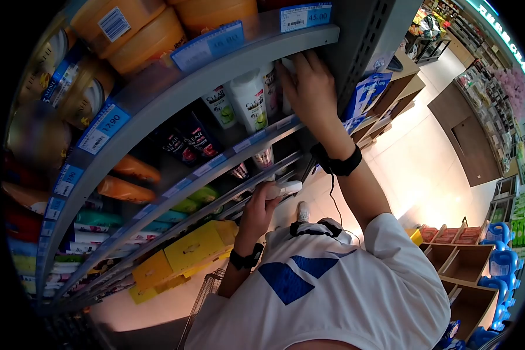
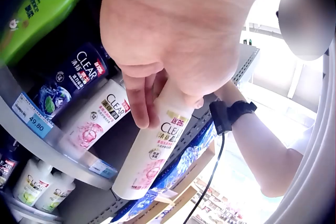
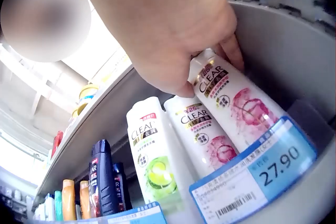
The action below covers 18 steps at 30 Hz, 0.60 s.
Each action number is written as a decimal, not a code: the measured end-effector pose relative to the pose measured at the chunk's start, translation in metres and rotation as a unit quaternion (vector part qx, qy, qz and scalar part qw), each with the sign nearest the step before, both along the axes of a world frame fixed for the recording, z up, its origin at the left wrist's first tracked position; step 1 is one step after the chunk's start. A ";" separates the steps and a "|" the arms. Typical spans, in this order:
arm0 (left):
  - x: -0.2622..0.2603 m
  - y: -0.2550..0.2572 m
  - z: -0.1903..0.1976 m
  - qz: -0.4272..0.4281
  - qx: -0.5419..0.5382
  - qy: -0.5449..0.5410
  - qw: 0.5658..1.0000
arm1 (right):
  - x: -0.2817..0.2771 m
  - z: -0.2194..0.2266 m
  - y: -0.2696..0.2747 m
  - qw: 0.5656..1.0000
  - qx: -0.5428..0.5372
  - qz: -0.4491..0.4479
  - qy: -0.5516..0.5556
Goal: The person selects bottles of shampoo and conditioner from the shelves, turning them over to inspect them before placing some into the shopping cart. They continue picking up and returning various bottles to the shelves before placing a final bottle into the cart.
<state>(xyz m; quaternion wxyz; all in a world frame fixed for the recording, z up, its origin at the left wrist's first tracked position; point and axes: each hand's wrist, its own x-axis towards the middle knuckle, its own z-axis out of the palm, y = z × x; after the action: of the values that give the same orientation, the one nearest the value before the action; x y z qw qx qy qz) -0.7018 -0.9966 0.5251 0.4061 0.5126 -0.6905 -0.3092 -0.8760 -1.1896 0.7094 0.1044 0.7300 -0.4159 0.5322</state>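
Note:
My left hand [image 1: 258, 209] holds a white shampoo bottle [image 2: 153, 155] by its cap end, below the shelf's front in the head view. A pink flower and the word CLEAR show on its label. Up on the shelf, my right hand [image 1: 312, 87] grips the top of another white shampoo bottle with a pink flower [image 3: 239, 103], which leans beside the shelf's grey end wall. Right next to it stands a matching pink-flower bottle [image 3: 202, 137]. A white bottle with a green lime picture [image 3: 155, 155] comes after that. The right fingertips are partly hidden behind the cap.
A price label reading 27.90 [image 3: 262, 174] runs along the shelf edge. Dark blue bottles [image 1: 192, 140] stand further left, and orange tubs [image 1: 149, 49] sit on the shelf above. Yellow boxes [image 1: 195, 248] lie low down, near a wire basket [image 1: 207, 289]. A cable [image 2: 210, 176] hangs from the right wristband.

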 end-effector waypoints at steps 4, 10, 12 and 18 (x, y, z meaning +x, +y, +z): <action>-0.004 0.000 -0.001 -0.003 0.019 0.010 1.000 | 0.003 0.003 0.011 0.992 -0.115 -0.055 0.005; -0.006 -0.004 -0.005 0.016 -0.020 -0.005 1.000 | -0.010 -0.053 0.077 0.977 -0.131 0.152 0.068; -0.008 -0.002 0.004 0.076 -0.035 0.015 0.996 | -0.017 -0.095 0.095 0.966 -0.067 0.224 0.112; -0.016 -0.009 0.022 0.186 -0.173 0.042 0.966 | -0.031 -0.154 0.132 0.932 0.174 0.290 0.133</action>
<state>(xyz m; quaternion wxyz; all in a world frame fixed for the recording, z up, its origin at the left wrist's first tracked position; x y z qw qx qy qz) -0.7178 -1.0055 0.5471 0.5673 0.5404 -0.6087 -0.1250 -0.9068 -1.0580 0.5552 -0.1290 0.8895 -0.2545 0.3570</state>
